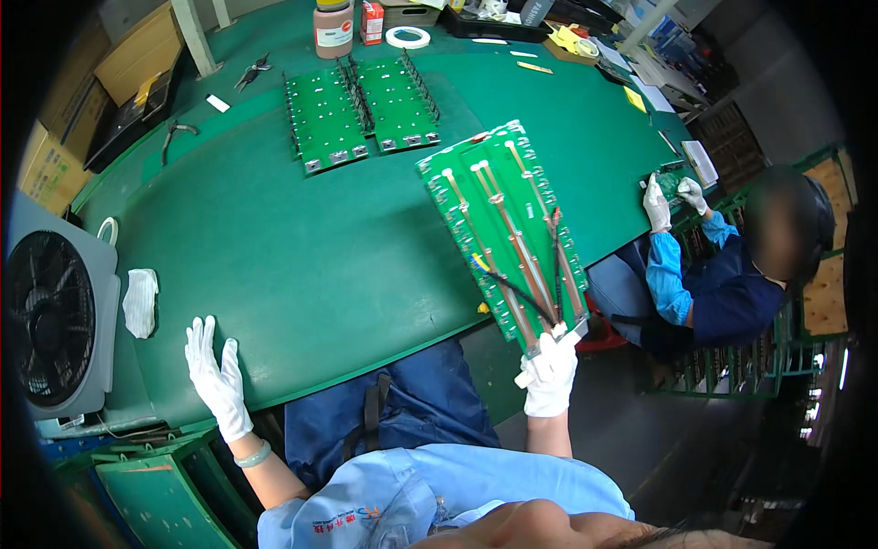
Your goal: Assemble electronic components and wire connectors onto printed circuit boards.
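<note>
My right hand [551, 373], in a white glove, grips the lower end of a large green circuit board [501, 229]. The board is held up, tilted, over the table's right front edge; long metal strips run along it. A black cable [518, 291] with a yellow end and another dark cable with a red end lie across its face. My left hand [216, 371], also gloved in white, rests at the table's front left edge with fingers stretched out and nothing in it. Two more green boards [327, 121] lie side by side at the back of the table.
A grey fan [57, 311] stands at the left, beside a white glove [140, 303]. Pliers [176, 139], cutters [252, 71], a jar [334, 29] and a tape roll [408, 37] lie farther back. At right, a co-worker [732, 265] handles a small green board [668, 186].
</note>
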Motion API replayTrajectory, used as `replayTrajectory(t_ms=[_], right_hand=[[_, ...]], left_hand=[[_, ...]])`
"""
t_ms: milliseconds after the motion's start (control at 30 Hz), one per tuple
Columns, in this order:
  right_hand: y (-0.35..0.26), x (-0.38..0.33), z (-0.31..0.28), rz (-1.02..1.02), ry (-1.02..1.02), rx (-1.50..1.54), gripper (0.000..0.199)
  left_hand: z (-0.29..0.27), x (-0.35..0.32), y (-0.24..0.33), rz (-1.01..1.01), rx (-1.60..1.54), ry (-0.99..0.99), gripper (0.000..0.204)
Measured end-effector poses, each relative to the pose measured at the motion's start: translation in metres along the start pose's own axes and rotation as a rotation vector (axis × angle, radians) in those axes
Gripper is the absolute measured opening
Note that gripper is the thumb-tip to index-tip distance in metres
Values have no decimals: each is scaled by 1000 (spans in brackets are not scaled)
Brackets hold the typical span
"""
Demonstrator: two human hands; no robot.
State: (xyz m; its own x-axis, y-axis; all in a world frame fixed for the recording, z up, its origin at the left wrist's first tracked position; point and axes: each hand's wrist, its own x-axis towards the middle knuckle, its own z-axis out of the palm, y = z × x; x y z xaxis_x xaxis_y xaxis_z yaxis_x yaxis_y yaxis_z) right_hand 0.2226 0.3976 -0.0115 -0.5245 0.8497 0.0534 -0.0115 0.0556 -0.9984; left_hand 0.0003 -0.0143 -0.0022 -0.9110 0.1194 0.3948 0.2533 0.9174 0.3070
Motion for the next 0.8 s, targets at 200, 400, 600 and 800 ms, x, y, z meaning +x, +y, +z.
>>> replayTrajectory(t_ms=[200, 400, 600, 800], right_hand=[[-42, 90, -3, 431, 154, 349, 17], [14, 195, -43, 189, 42, 439, 14], [153, 236, -256, 386, -526, -150, 33], [142, 247, 37, 4, -1007, -561, 40]], left_hand=[[2, -4, -4, 20, 15, 18, 48], [-4, 2, 4, 25, -16, 72, 45], [-22, -4, 3, -26, -130, 176, 43], [-80, -50, -24, -460, -737, 375, 34]])
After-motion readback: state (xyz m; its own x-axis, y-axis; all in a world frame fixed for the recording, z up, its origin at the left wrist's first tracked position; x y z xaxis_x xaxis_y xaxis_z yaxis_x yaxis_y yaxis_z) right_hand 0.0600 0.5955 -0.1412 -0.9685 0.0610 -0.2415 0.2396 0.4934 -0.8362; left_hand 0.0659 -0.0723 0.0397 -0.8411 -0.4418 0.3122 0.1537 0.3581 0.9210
